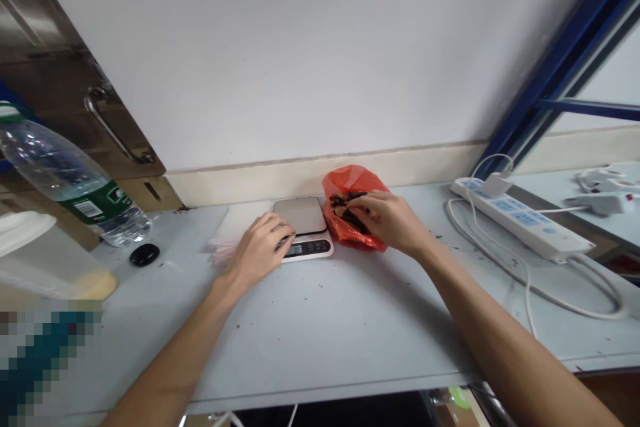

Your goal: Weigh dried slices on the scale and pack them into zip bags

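Observation:
A small white kitchen scale with a flat square weighing plate sits against the wall. My left hand rests on its left front side, fingers loosely stretched and holding nothing. To the right of the scale, an open red plastic bag contains dark brown and tan dried pieces. My right hand reaches into the bag's mouth, thumb and fingertips pinched together at the pieces. What exactly lies between those fingertips is hard to make out. Left of the scale, partly behind my left hand, lies a stack of thin clear bags with pinkish edges.
On the left stand a large water bottle with a green label and a cloudy plastic container. A black round object lies near the bottle. At right, a white power strip trails looping cables. A blue frame rises behind it.

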Demonstrator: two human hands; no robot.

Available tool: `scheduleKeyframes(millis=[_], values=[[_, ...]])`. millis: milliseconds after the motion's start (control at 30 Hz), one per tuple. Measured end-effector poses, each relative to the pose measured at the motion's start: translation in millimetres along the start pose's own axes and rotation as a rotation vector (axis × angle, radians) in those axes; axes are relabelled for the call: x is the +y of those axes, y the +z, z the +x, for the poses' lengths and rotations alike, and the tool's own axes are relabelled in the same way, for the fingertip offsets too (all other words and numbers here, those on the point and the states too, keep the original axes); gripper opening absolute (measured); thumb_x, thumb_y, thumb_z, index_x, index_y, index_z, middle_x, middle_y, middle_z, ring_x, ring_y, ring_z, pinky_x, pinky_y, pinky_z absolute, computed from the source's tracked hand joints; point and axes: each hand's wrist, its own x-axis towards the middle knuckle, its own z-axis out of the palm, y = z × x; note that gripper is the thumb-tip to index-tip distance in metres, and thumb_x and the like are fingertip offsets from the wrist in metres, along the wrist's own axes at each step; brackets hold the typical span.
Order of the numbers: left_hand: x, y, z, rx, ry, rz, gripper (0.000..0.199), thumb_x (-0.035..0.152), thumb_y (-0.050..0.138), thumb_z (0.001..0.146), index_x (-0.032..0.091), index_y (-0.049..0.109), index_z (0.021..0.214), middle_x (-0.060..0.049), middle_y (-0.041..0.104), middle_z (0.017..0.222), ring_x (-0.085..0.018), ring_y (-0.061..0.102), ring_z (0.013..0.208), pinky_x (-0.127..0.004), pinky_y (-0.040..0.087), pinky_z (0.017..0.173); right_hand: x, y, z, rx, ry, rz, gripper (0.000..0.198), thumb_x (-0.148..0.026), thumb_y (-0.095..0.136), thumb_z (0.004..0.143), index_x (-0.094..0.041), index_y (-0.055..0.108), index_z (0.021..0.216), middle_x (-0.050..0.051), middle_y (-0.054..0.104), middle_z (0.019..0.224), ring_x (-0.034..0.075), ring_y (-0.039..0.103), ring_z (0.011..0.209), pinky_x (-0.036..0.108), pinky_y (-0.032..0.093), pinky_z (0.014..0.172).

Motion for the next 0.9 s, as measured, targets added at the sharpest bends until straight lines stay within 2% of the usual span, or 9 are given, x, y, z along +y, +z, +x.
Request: scheduleKeyframes(millis=[167,267,333,433,600,667,733,800,900], values=[[0,-4,-1,0.010,-0.040,-0.001,0.030,0.028,0.052,0.101,0.020,0.071,0.079,-0.004,0.070,0.074,-0.021,0.063,0.077,-0.035,0.054,0.073,-4,-8,1,0.017,0.209,-0.029,0.030,-0.034,0.049,0.096,-0.022,0.075,0.087,0.007,0.077,0.079,0.020,0.066,0.066,0.030,0.047,0.065],[3,-5,-1,0.061,-0.060,-0.005,0.032,0.033,0.051,0.102,0.019,0.070,0.081,-0.005,0.071,0.077,-0.021,0.064,0.079,-0.035,0.055,0.074,-4,-10,2,-0.041,0.263,-0.038,0.027,-0.032,0.051,0.095,-0.024,0.075,0.104,0.007,0.079,0.090,0.022,0.070,0.075,0.031,0.049,0.069],[4,-5,-1,0.094,-0.038,-0.013,0.028,0.031,0.051,0.102,0.017,0.071,0.088,-0.007,0.073,0.085,-0.022,0.065,0.085,-0.035,0.055,0.076,-4,-9,2,-0.095,0.257,-0.075,0.029,-0.032,0.058,0.090,-0.025,0.072,0.115,0.009,0.078,0.106,0.025,0.072,0.088,0.033,0.051,0.073],[5,-4,0,0.112,-0.002,-0.008,0.026,0.028,0.050,0.102,0.015,0.071,0.093,-0.009,0.073,0.089,-0.023,0.066,0.087,-0.037,0.056,0.079,-2,-8,2,-0.158,0.244,-0.131,0.037,-0.037,0.068,0.085,-0.021,0.072,0.117,0.014,0.073,0.120,0.030,0.070,0.102,0.036,0.054,0.079],[5,-5,0,0.088,-0.006,-0.007,0.027,0.028,0.048,0.103,0.017,0.070,0.093,-0.008,0.072,0.091,-0.023,0.065,0.089,-0.038,0.056,0.080,9,-16,-3,-0.168,0.214,-0.051,0.043,-0.038,0.072,0.081,-0.021,0.070,0.121,0.013,0.070,0.121,0.027,0.070,0.097,0.038,0.057,0.083],[6,-6,0,0.070,-0.024,-0.010,0.026,0.029,0.048,0.103,0.019,0.070,0.094,-0.007,0.072,0.091,-0.022,0.065,0.091,-0.038,0.056,0.081,15,-21,-6,-0.223,0.172,-0.014,0.051,-0.034,0.077,0.074,-0.023,0.070,0.123,0.013,0.067,0.125,0.026,0.070,0.099,0.038,0.057,0.085],[7,-7,0,0.052,-0.036,-0.011,0.026,0.029,0.048,0.103,0.020,0.070,0.093,-0.007,0.072,0.091,-0.023,0.065,0.092,-0.039,0.056,0.081,19,-25,-7,-0.294,0.190,-0.020,0.057,-0.029,0.078,0.068,-0.022,0.070,0.124,0.013,0.066,0.129,0.027,0.070,0.100,0.038,0.057,0.085],[7,-7,0,0.040,-0.032,-0.012,0.027,0.029,0.047,0.103,0.019,0.071,0.093,-0.007,0.072,0.091,-0.023,0.065,0.092,-0.039,0.056,0.081,19,-28,-6,-0.332,0.246,-0.041,0.053,-0.026,0.076,0.068,-0.021,0.071,0.121,0.013,0.068,0.127,0.026,0.070,0.099,0.036,0.056,0.083],[7,-5,1,0.027,-0.030,-0.026,0.029,0.029,0.046,0.102,0.018,0.071,0.093,-0.008,0.072,0.091,-0.024,0.064,0.092,-0.040,0.055,0.082,12,-29,-1,-0.338,0.298,-0.051,0.031,-0.025,0.070,0.074,-0.022,0.075,0.104,0.008,0.074,0.106,0.023,0.069,0.088,0.032,0.054,0.076]])
